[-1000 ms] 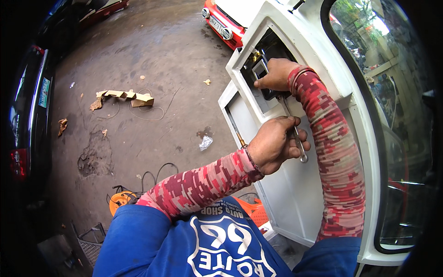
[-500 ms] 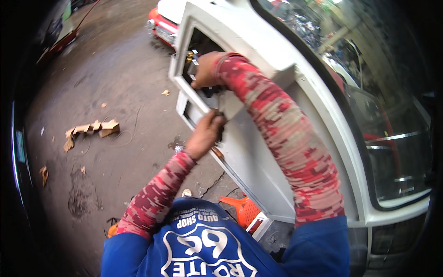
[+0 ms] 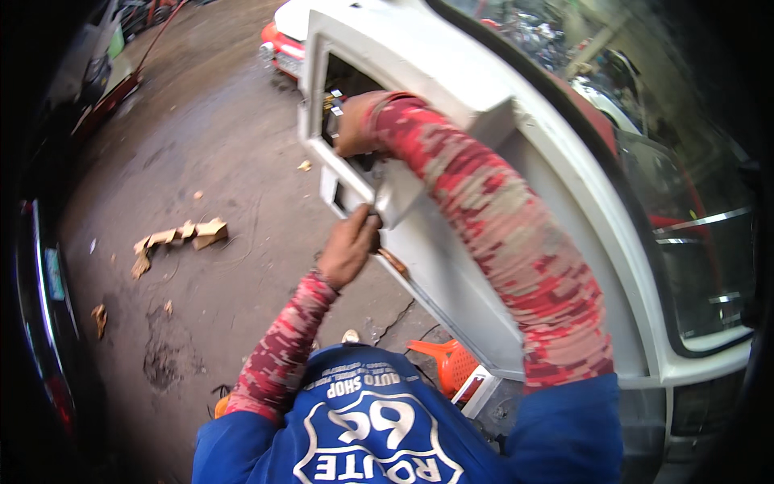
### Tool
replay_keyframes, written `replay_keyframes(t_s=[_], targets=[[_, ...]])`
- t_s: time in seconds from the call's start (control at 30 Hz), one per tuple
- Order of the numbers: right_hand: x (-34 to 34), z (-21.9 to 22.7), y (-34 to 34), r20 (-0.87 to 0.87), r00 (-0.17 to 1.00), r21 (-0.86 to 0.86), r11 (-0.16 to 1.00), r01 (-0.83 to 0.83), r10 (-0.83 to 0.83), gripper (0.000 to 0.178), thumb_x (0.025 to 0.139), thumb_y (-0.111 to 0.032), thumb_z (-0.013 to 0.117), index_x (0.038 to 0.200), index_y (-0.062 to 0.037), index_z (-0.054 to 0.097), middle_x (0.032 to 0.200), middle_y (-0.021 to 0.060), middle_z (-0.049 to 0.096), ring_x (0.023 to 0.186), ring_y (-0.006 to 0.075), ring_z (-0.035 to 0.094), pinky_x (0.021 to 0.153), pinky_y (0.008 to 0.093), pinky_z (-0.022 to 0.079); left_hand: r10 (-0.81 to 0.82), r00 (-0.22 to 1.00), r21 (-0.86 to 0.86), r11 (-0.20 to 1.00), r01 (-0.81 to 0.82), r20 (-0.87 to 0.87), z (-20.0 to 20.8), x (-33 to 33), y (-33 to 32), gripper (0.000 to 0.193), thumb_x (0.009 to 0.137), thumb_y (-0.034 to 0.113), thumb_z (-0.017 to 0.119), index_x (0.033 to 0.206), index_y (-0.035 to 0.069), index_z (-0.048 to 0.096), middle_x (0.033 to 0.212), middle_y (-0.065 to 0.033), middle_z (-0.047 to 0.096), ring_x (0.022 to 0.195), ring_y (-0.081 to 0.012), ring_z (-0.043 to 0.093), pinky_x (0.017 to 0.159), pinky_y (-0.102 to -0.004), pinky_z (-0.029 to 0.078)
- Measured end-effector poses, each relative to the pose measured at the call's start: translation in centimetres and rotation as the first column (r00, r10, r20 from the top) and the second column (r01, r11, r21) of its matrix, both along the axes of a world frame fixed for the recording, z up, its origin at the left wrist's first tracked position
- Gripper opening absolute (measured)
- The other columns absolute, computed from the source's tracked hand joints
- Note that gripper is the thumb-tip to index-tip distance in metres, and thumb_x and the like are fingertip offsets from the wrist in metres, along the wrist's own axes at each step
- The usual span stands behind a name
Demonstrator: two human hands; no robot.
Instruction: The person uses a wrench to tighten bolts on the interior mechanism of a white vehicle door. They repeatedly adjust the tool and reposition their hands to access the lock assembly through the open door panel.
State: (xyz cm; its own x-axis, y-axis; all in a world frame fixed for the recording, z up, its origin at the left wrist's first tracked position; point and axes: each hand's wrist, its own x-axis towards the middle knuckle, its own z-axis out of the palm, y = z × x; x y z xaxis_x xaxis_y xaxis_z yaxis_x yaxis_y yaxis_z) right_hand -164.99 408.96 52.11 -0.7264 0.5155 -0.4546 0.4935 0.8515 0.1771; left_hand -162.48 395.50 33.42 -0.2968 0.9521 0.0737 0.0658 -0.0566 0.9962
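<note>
A white vehicle body panel (image 3: 439, 262) with a framed rectangular opening stands in front of me. My right hand (image 3: 357, 123) reaches into that opening, its fingers mostly hidden behind the frame. Beside it, small yellow and shiny metal parts (image 3: 332, 103) show in the dark gap. Lower down, my left hand (image 3: 348, 246) is closed at the panel's near edge, just under the opening. Its fingertips are curled and dark, and what they pinch cannot be made out. An orange-brown strip (image 3: 393, 262) runs along the edge beside that hand.
An orange plastic chair (image 3: 450, 363) stands below the panel. Torn cardboard (image 3: 181, 235) lies on the stained floor at left. A dark car (image 3: 50, 298) is at the far left, a red-and-white vehicle (image 3: 282, 48) beyond the panel. A large window (image 3: 693, 274) fills the right side.
The view has shifted slightly, so the floor items appear further right and lower. My left hand has slid a little down along the panel edge; my right hand stays at the opening.
</note>
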Motion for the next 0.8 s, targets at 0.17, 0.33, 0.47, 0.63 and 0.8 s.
replay_keyframes(t_s=[0.17, 0.33, 0.47, 0.63, 0.8], targets=[[0.6, 1.1, -1.0, -0.085, 0.996, 0.05, 0.998, -0.032, 0.036, 0.051, 0.081, -0.052, 0.064, 0.099, -0.0053, 0.075, 0.095, 0.0171, 0.072, 0.091, 0.0264, 0.071, 0.085, 0.0361, 0.053, -0.141, 0.83, 0.068, 0.99, 0.124, 0.54, 4.3, 2.7, -1.4, 0.025, 0.105, 0.028, 0.039, 0.1, 0.005, 0.05, 0.073, -0.0061, 0.059, 0.06, -0.0135, 0.058, 0.053, -0.0254, 0.045], [0.4, 1.2, -1.5, -0.076, 0.996, 0.046, 0.998, 0.038, -0.035, 0.046, 0.086, -0.049, 0.063, 0.096, -0.0053, 0.076, 0.092, 0.017, 0.072, 0.088, 0.0289, 0.07, 0.084, 0.0377, 0.053, -0.141, 0.648, 0.044, 0.986, 0.164, 0.748, 7.5, 3.1, -1.6, 0.023, 0.103, 0.027, 0.038, 0.102, 0.007, 0.049, 0.074, -0.0071, 0.059, 0.063, -0.0183, 0.061, 0.055, -0.0277, 0.046], [0.4, 1.0, -1.4, -0.079, 0.997, 0.063, 0.998, 0.031, -0.026, 0.047, 0.087, -0.049, 0.063, 0.097, -0.0039, 0.075, 0.09, 0.0176, 0.072, 0.089, 0.0296, 0.07, 0.084, 0.038, 0.053, -0.2, 0.469, 0.121, 0.973, 0.194, 0.86, 8.3, 3.4, -1.0, 0.021, 0.102, 0.025, 0.038, 0.102, 0.007, 0.049, 0.081, -0.009, 0.062, 0.071, -0.0207, 0.063, 0.06, -0.0288, 0.048], [0.4, 0.9, -1.5, -0.081, 0.997, 0.048, 0.999, 0.017, -0.013, 0.047, 0.087, -0.048, 0.064, 0.096, -0.0032, 0.075, 0.088, 0.0177, 0.071, 0.087, 0.0303, 0.07, 0.083, 0.0384, 0.053, -0.243, 0.189, 0.218, 0.965, 0.145, 0.951, 9.9, 4.2, 0.3, 0.022, 0.1, 0.02, 0.037, 0.111, 0.002, 0.042, 0.091, -0.0201, 0.063, 0.076, -0.0294, 0.067, 0.062, -0.0335, 0.055], [0.3, 1.0, -1.9, -0.093, 0.995, 0.061, 0.997, 0.037, -0.031, 0.046, 0.087, -0.048, 0.064, 0.094, -0.0034, 0.075, 0.087, 0.0171, 0.071, 0.086, 0.0292, 0.07, 0.082, 0.0383, 0.053, -0.249, 0.249, 0.225, 0.967, 0.121, 0.936, 10.4, 4.3, 0.2, 0.022, 0.099, 0.019, 0.036, 0.11, 0.001, 0.042, 0.09, -0.0197, 0.062, 0.074, -0.0289, 0.066, 0.06, -0.0326, 0.053]])
